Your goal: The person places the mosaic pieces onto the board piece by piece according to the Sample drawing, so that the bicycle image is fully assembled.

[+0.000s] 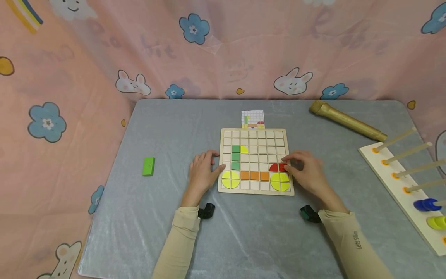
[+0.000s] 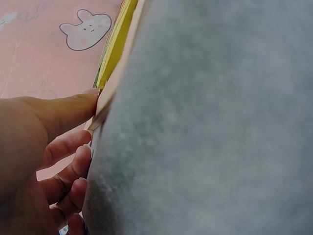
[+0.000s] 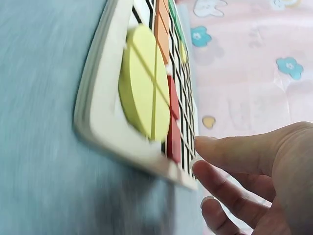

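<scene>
A square wooden pattern board (image 1: 258, 188) with a raised grid lies flat on the table. Yellow quarter circles (image 1: 230, 179) form two discs, one at each lower corner, with orange squares (image 1: 254, 176) in a row between them. Green squares (image 1: 235, 157) form a column at left, beside one yellow quarter (image 1: 244, 149). My left hand (image 1: 203, 172) grips the board's left edge, thumb on its rim. At the right edge is my right hand (image 1: 307, 170). Its thumb and forefinger are apart, tips near the red pieces (image 1: 274, 167), with a gap to them in the right wrist view.
A small pattern card (image 1: 253, 119) stands behind the board. A green block (image 1: 148, 166) lies on the left of the table. A gold tube (image 1: 348, 121) lies at the back right, near a pale peg rack (image 1: 390, 178) with blue rings (image 1: 425, 204) and yellow-green rings (image 1: 436, 222).
</scene>
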Tool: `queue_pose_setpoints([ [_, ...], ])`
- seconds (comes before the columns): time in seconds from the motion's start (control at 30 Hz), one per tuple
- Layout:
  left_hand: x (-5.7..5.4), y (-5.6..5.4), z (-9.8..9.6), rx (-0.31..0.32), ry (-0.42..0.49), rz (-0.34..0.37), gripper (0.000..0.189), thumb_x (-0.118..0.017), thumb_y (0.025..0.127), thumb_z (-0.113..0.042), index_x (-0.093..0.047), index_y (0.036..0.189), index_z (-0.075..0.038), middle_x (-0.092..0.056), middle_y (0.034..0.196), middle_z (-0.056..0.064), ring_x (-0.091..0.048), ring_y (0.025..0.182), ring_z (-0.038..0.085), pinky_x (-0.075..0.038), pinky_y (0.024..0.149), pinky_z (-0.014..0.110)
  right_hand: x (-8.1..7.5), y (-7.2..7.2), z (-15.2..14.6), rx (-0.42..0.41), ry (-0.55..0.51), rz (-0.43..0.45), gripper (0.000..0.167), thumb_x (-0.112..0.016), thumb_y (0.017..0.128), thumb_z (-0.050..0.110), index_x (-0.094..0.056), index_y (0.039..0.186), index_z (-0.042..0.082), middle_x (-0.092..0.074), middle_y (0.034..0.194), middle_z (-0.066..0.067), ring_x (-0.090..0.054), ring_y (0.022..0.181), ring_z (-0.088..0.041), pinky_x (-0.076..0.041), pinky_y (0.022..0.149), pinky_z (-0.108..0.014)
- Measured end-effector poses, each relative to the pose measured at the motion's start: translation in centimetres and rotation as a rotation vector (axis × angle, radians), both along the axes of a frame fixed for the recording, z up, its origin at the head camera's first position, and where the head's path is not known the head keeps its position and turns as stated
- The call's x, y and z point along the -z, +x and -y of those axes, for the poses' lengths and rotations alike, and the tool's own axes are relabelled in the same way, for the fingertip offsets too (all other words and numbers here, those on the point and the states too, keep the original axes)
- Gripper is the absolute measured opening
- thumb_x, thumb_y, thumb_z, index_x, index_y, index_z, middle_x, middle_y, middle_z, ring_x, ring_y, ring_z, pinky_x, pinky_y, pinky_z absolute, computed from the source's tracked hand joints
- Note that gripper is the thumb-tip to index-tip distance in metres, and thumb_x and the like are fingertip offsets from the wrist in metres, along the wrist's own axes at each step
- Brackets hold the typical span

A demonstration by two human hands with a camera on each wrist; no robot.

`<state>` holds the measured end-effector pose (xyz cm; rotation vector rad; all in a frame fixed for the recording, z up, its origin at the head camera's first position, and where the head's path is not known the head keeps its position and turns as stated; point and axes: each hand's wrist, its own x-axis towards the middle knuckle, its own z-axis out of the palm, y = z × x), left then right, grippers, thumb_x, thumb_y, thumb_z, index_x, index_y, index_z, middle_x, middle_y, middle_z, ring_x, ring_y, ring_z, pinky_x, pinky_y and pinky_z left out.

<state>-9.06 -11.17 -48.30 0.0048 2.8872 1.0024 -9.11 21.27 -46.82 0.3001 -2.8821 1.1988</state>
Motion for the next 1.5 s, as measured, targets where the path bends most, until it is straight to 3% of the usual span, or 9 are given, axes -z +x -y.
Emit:
queue_pose_setpoints([
  [0.23, 0.0, 0.1, 0.0, 0.001, -0.001, 0.008, 0.042, -0.077, 0.099, -0.032, -0.062, 0.134, -0.014, -0.054, 0.096, 0.004, -0.047, 0.103, 0.027, -0.034, 0.091, 0.041, 0.0, 1.0, -2.7, 0.067, 0.001, -0.053, 0.021, -0.082, 0.089, 0.0, -0.078, 0.109, 0.004, -0.072, 0.117, -0.023, -0.056, 0.098, -0.033, -0.029, 0.093, -0.059],
  [0.63, 0.0, 0.0, 0.1, 0.004, -0.002, 0.008, 0.042, -0.076, 0.1, -0.032, -0.061, 0.134, -0.014, -0.054, 0.096, 0.004, -0.047, 0.104, 0.028, -0.035, 0.092, 0.043, 0.6, 4.9, -7.6, 0.166, 0.088, -0.097, 0.023, -0.086, 0.084, 0.001, -0.08, 0.105, 0.005, -0.072, 0.104, -0.018, -0.043, 0.09, 0.011, -0.037, 0.077, -0.025],
  [0.77, 0.1, 0.1, 0.2, 0.004, -0.005, 0.01, 0.042, -0.075, 0.1, -0.033, -0.061, 0.135, -0.014, -0.054, 0.096, 0.004, -0.047, 0.104, 0.027, -0.034, 0.092, 0.043, 0.9, 5.9, -8.7, 0.179, 0.127, -0.05, 0.024, -0.087, 0.084, 0.005, -0.08, 0.107, 0.006, -0.073, 0.109, -0.02, -0.054, 0.097, -0.004, -0.041, 0.092, -0.039],
  [0.83, 0.1, 0.1, 0.1, 0.005, -0.004, 0.014, 0.042, -0.075, 0.1, -0.033, -0.061, 0.135, -0.014, -0.054, 0.096, 0.004, -0.047, 0.104, 0.027, -0.034, 0.092, 0.043, 1.0, 6.3, -9.1, 0.167, 0.126, -0.019, 0.027, -0.088, 0.084, 0.006, -0.079, 0.109, 0.006, -0.072, 0.112, -0.023, -0.058, 0.103, -0.023, -0.034, 0.1, -0.061],
  [0.93, 0.2, 0.1, 0.1, 0.004, -0.006, 0.02, 0.042, -0.075, 0.1, -0.033, -0.061, 0.135, -0.014, -0.054, 0.096, 0.004, -0.047, 0.104, 0.027, -0.034, 0.092, 0.043, 1.1, 6.7, -9.4, 0.143, 0.102, 0.01, 0.031, -0.089, 0.082, 0.006, -0.079, 0.111, 0.004, -0.071, 0.115, -0.027, -0.055, 0.11, -0.044, -0.018, 0.093, -0.082],
  [1.13, 0.2, 0.1, 0.1, 0.002, -0.006, 0.021, 0.042, -0.076, 0.1, -0.032, -0.061, 0.135, -0.014, -0.054, 0.097, 0.004, -0.047, 0.104, 0.028, -0.035, 0.093, 0.043, 1.4, 7.1, -9.4, 0.132, 0.101, 0.024, 0.028, -0.09, 0.08, 0.004, -0.08, 0.106, 0.004, -0.072, 0.113, -0.024, -0.053, 0.112, -0.045, -0.006, 0.099, -0.093],
  [1.2, 0.2, 0.1, 0.1, 0.001, -0.007, 0.019, 0.042, -0.076, 0.1, -0.032, -0.061, 0.135, -0.014, -0.054, 0.096, 0.004, -0.047, 0.103, 0.027, -0.035, 0.093, 0.043, 1.5, 7.1, -9.3, 0.134, 0.103, 0.016, 0.024, -0.09, 0.08, 0.003, -0.081, 0.102, 0.005, -0.072, 0.11, -0.023, -0.053, 0.109, -0.041, -0.004, 0.1, -0.093],
  [1.4, 0.2, 0.1, 0.1, 0.003, -0.006, 0.01, 0.042, -0.076, 0.1, -0.032, -0.061, 0.134, -0.014, -0.054, 0.096, 0.004, -0.046, 0.101, 0.027, -0.034, 0.092, 0.042, 1.7, 7.1, -9.1, 0.124, 0.059, -0.043, 0.02, -0.091, 0.075, -0.002, -0.08, 0.086, 0.01, -0.071, 0.101, -0.019, -0.038, 0.104, 0.012, -0.004, 0.1, -0.093],
  [1.5, 0.2, 0.1, 0.1, 0.005, -0.005, 0.006, 0.042, -0.076, 0.1, -0.032, -0.061, 0.134, -0.014, -0.053, 0.096, 0.004, -0.046, 0.101, 0.027, -0.034, 0.092, 0.042, 1.5, 7.0, -8.7, 0.124, 0.103, -0.07, 0.02, -0.091, 0.075, -0.001, -0.079, 0.086, 0.011, -0.074, 0.098, -0.017, -0.049, 0.104, 0.002, -0.03, 0.106, -0.066],
])
